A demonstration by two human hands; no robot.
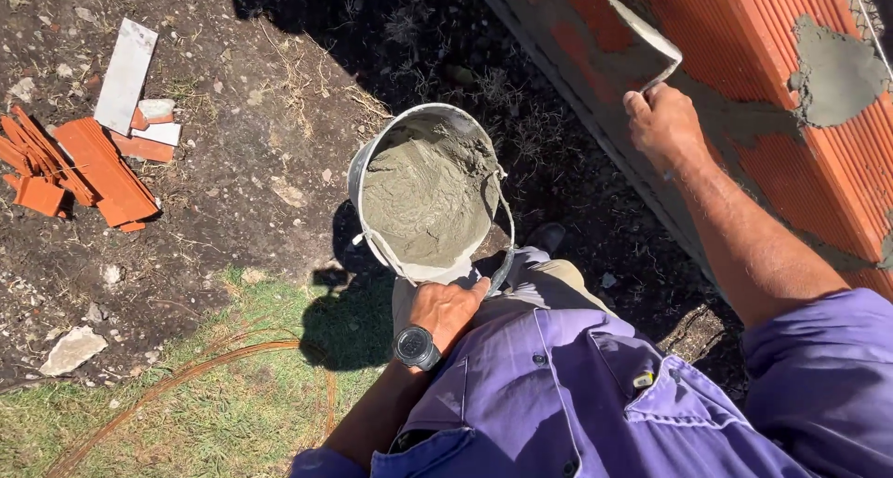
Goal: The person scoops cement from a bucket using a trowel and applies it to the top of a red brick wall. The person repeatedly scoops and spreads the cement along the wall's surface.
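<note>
Head view showed the left hand (pixel 446 311) clasped on the near rim of a bucket (pixel 372 162), which was propped on the person's raised knee and tipped away from them. Wet grey mortar (pixel 423 194) filled most of it, heaped toward the far rim. So loaded, the bucket probably handled heavy and bottom-weighted; its wall looked stiff, and the smeared rim likely slippery, so the rim or the wire bail (pixel 507 227) along the right edge seemed the surest places to grip. The mortar itself looked soft and sticky, apt to slump if tilted further.

The right hand (pixel 662 120) was clenched around the handle of a trowel (pixel 642 36), raised against the face of the brick wall (pixel 772 59), well apart from the bucket and to its right. More mortar was smeared on the bricks beside it. Broken tiles (pixel 84 166) lay on the bare ground far to the left.
</note>
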